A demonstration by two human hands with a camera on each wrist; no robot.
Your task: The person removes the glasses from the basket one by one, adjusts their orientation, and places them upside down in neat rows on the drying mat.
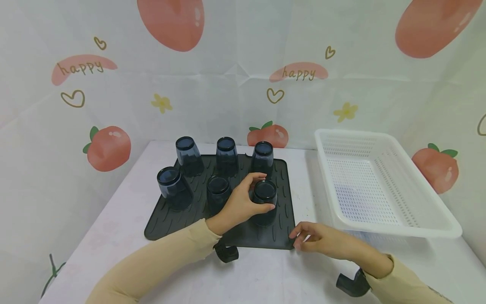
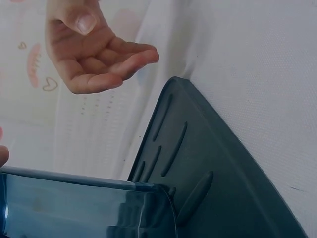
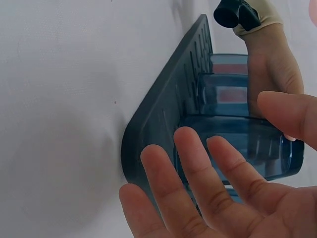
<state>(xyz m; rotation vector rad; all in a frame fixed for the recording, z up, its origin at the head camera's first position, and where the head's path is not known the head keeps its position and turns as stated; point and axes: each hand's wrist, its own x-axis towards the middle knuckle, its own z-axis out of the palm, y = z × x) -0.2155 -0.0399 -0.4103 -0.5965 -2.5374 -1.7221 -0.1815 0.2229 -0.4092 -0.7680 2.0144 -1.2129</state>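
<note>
Several dark blue clear glasses stand upside down in two rows on a black ridged drying mat [image 1: 284, 223]. In the head view my left hand [image 1: 238, 204] grips the front right glass [image 1: 265, 192], thumb on its near side and fingers on its far side. The lower wall of that glass [image 2: 74, 208] touches or nearly touches the mat in the left wrist view. My right hand [image 1: 322, 240] is by the mat's front right corner, its fingers loosely bent around nothing. In the right wrist view its fingers [image 3: 193, 183] are spread before the glasses.
A white perforated plastic basket [image 1: 330, 185] stands on the right of the white table [image 1: 258, 274]. Other glasses surround the gripped one: one glass [image 1: 263, 158] behind it, another glass [image 1: 218, 192] to its left. A printed cloth [image 1: 228, 84] hangs behind the table.
</note>
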